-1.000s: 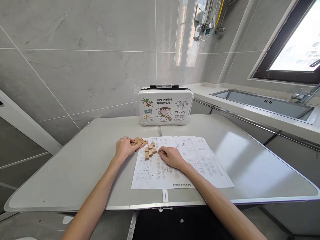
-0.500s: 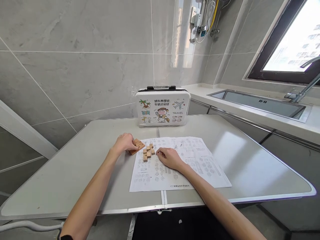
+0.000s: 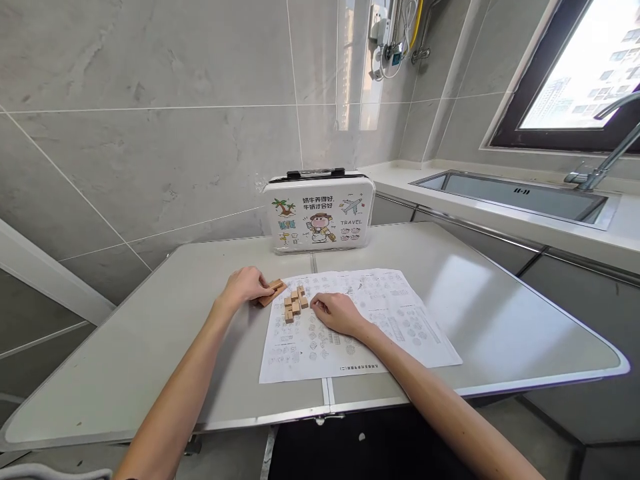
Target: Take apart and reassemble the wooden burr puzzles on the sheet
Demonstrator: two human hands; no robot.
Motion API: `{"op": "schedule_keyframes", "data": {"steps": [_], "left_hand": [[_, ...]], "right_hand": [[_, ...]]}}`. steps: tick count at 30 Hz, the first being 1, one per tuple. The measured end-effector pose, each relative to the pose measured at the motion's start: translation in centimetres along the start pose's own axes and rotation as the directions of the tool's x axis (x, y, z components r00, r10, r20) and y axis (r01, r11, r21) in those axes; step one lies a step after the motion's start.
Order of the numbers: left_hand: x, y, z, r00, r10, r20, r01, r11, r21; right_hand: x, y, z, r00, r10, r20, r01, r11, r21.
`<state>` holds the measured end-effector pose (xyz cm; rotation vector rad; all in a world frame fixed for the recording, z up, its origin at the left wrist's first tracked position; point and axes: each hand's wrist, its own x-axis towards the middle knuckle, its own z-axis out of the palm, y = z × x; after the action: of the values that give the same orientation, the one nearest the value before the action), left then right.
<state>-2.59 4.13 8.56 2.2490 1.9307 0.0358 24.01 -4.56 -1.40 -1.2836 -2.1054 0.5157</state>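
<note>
My left hand rests on the grey table with its fingers closed over a small flat wooden piece at the left edge of the paper. A cluster of pale wooden blocks sits on the printed paper sheet, between both hands. My right hand lies on the sheet just right of the blocks, fingers curled, fingertips close to the cluster; nothing shows inside them.
A white tin case with cartoon prints stands upright at the table's far edge against the tiled wall. A steel sink with a tap lies to the right under a window.
The view has shifted slightly. My left hand has drawn the flat wooden piece a little to the left, away from the blocks. My right hand has stayed beside the cluster.
</note>
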Motion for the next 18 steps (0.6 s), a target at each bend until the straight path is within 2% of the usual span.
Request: {"op": "schedule_keyframes", "data": {"steps": [3, 7, 18], "left_hand": [[-0.02, 0.55, 0.18, 0.998, -0.029, 0.051, 0.025, 0.997, 0.077], [0.15, 0.97, 0.38, 0.997, -0.042, 0.066, 0.034, 0.992, 0.123], [-0.04, 0.88, 0.24, 0.996, -0.024, 0.09, 0.015, 0.995, 0.1]], "right_hand": [[0.01, -0.01, -0.04, 1.0, 0.003, 0.004, -0.003, 1.0, -0.002], [0.0, -0.08, -0.12, 1.0, 0.003, 0.007, -0.003, 1.0, 0.002], [0.1, -0.12, -0.21, 1.0, 0.024, 0.014, -0.024, 1.0, 0.02]]}}
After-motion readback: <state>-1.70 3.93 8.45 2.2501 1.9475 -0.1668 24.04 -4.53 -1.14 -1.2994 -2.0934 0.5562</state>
